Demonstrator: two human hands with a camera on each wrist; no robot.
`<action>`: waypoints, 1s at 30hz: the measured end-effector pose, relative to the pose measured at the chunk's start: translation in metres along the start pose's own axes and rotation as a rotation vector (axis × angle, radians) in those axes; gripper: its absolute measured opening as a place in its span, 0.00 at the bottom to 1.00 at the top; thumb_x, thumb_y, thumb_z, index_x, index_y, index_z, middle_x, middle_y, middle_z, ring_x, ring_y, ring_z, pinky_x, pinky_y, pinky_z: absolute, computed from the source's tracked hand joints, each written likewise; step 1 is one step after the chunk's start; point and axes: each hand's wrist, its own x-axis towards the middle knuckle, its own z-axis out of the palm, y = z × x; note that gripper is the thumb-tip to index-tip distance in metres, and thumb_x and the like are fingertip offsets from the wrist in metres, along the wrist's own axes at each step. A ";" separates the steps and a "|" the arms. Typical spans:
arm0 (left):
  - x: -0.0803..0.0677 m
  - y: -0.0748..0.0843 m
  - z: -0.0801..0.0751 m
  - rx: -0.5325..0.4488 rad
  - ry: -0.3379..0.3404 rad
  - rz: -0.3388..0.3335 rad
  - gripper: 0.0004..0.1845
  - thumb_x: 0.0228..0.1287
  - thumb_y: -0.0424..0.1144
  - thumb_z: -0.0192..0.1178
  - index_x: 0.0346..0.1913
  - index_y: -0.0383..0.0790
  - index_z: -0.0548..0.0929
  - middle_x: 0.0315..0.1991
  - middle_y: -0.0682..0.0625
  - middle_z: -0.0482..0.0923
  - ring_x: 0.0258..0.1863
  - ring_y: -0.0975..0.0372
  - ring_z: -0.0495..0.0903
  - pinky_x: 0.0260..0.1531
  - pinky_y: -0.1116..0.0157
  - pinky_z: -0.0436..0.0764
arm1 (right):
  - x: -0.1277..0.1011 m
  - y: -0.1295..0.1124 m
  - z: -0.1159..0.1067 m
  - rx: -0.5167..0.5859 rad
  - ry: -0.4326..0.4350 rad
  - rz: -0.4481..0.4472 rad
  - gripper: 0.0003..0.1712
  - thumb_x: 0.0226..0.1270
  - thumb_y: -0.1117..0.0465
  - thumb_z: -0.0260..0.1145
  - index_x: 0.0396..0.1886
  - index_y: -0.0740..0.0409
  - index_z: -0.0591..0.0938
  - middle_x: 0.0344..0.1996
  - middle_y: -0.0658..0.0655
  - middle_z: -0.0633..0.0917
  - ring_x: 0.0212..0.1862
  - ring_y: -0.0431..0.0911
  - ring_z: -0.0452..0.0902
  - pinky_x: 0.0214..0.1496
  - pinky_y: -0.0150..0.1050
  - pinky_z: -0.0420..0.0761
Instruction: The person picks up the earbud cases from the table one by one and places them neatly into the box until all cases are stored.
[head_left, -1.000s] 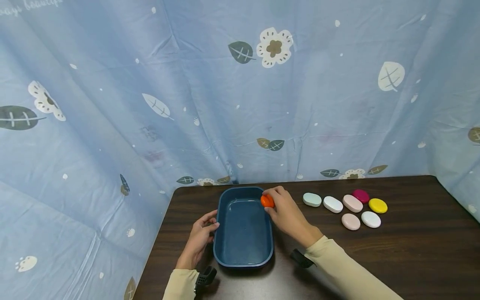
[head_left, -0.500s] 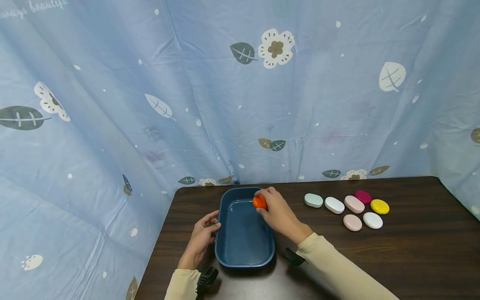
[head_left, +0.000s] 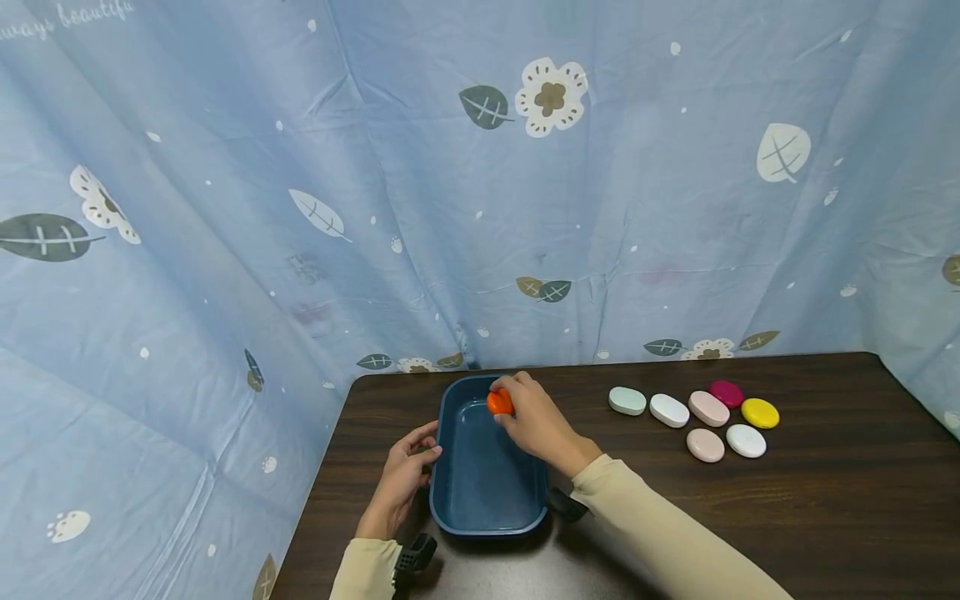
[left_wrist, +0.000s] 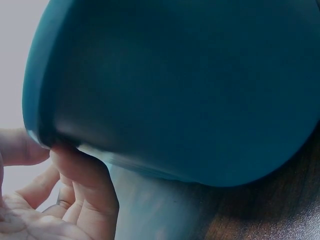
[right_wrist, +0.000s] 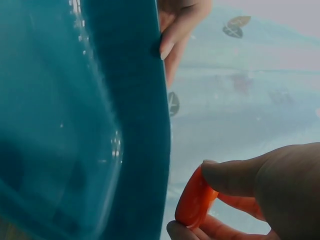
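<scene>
My right hand [head_left: 534, 422] pinches an orange soap bar [head_left: 500, 402] between thumb and fingertips, above the far part of a dark blue rectangular tray [head_left: 487, 492]. The right wrist view shows the orange bar held on edge, apart from the tray's wall [right_wrist: 142, 120]. At the tray's left side, my left hand [head_left: 400, 482] grips the rim. In the left wrist view, its thumb [left_wrist: 22, 147] lies against the rim and the forefinger [left_wrist: 82, 167] bends under it. The visible tray floor holds nothing; my right hand hides part of it.
Right of the tray lie several oval soap bars: pale green [head_left: 627, 401], white [head_left: 669, 410], pale pink [head_left: 708, 408], magenta [head_left: 726, 393] and yellow [head_left: 760, 413] among them. The dark wooden table [head_left: 825, 500] ends at a blue patterned curtain [head_left: 420, 208].
My right hand has moved left with the orange soap bar, from the tray's right rim to over its far inside. My left hand stays on the rim.
</scene>
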 end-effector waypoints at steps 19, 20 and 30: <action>0.000 0.001 0.000 -0.003 -0.004 -0.015 0.25 0.77 0.29 0.56 0.74 0.32 0.74 0.45 0.47 0.72 0.41 0.57 0.73 0.31 0.64 0.75 | 0.023 -0.004 0.016 0.015 -0.144 0.095 0.22 0.70 0.65 0.74 0.61 0.65 0.82 0.51 0.65 0.80 0.45 0.53 0.81 0.53 0.49 0.84; 0.000 0.001 0.000 0.001 -0.003 -0.017 0.25 0.77 0.29 0.56 0.74 0.32 0.74 0.46 0.47 0.72 0.41 0.57 0.73 0.32 0.64 0.75 | 0.024 -0.004 0.016 0.015 -0.150 0.102 0.22 0.71 0.65 0.74 0.61 0.65 0.81 0.51 0.65 0.80 0.45 0.53 0.81 0.53 0.50 0.84; 0.002 -0.001 0.000 -0.012 -0.012 -0.004 0.25 0.77 0.28 0.56 0.73 0.31 0.74 0.44 0.47 0.72 0.39 0.58 0.73 0.30 0.65 0.75 | 0.034 -0.003 0.023 0.013 -0.189 0.141 0.20 0.70 0.65 0.74 0.59 0.64 0.82 0.49 0.64 0.80 0.44 0.53 0.80 0.53 0.50 0.83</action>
